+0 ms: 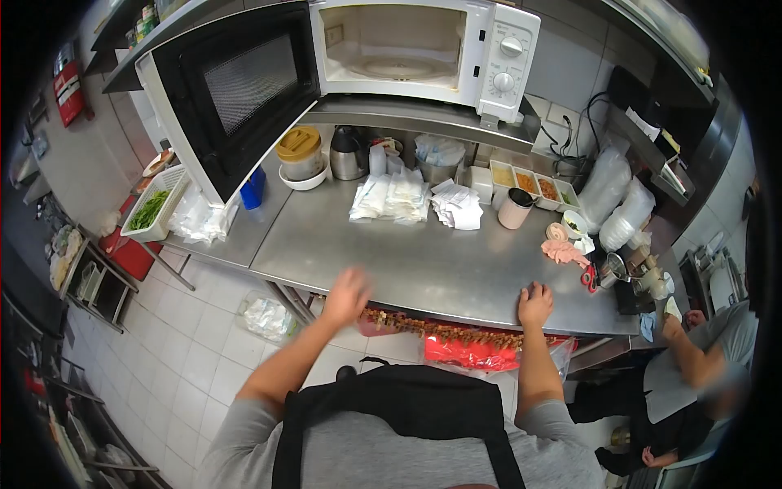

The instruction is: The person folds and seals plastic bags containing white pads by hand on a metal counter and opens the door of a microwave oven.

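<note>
My left hand [349, 295] is blurred by motion over the front edge of the steel counter [366, 261], its fingers smeared. My right hand [535, 305] rests on the counter's front edge with its fingers curled; whether anything is in them is hidden. Above the counter stands a white microwave [509, 69] with its door [244, 90] swung wide to the left and its inside lit. Bundles of white packets [391, 196] and folded papers [456, 205] lie on the counter, beside a pink cup [515, 209] with a dark top. Red-handled scissors [588, 277] lie near a pink cloth [564, 252].
A green-filled white basket [155, 205] sits at the left. Clear stacked lids [627, 213], small food tubs [527, 182] and a blue cup [253, 189] stand on the counter. A co-worker [696, 359] is at the right. Red bags [472, 349] lie below the counter.
</note>
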### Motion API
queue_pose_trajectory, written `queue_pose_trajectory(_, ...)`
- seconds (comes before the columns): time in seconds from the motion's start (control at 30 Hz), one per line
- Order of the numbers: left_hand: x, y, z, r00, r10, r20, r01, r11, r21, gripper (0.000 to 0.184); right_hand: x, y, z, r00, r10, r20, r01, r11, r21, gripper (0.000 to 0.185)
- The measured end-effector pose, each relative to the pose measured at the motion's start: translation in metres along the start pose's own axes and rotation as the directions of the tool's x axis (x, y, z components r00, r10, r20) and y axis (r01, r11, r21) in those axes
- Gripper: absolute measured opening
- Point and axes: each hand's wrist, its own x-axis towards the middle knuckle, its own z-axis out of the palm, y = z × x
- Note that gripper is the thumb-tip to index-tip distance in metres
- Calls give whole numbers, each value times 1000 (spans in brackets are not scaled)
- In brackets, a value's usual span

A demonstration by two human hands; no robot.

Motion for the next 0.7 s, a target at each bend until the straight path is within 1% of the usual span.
queue_pose_trajectory(0.03,65,27,-23,967,155,-204,-149,988,45,20,-1,-1,-3,1000,-6,0,6,1000,1,43)
queue_pose_trajectory(0.07,112,37,-35,936,174,-305,-170,985,42,15,0,-1,-5,1000,-14,-3,14,1000,-1,43)
queue_pose_trajectory(0.1,158,52,-54,916,173,-362,-174,984,29,12,2,-1,-6,1000,-11,5,11,1000,-7,43)
queue_pose_trajectory(0.13,201,59,-68,843,285,-456,-301,953,40,10,2,-1,-6,1000,-9,11,9,1000,-11,43)
queue_pose_trajectory(0.17,232,70,-87,842,286,-458,-266,958,110,14,2,-2,-6,1000,-7,18,8,1000,-14,43)
queue_pose_trajectory(0.23,283,78,-112,932,43,-359,-26,998,52,22,1,-2,-7,1000,-8,12,8,1000,1,43)
queue_pose_trajectory(0.3,323,66,-114,876,99,-472,62,948,313,34,2,-3,-8,1000,0,9,0,1000,22,43)
queue_pose_trajectory(0.4,363,61,-111,850,83,-521,154,906,394,53,1,-4,-10,1000,19,17,-20,999,41,43)
queue_pose_trajectory(0.5,380,55,-101,827,73,-558,213,876,432,68,4,-6,-11,999,28,21,-29,999,35,43)
queue_pose_trajectory(0.6,387,48,-93,802,5,-597,271,888,372,72,4,-7,-12,1000,20,11,-21,999,35,42)
queue_pose_trajectory(0.7,390,44,-88,767,-88,-636,325,907,268,72,5,-11,-13,1000,15,-14,-14,1000,27,40)
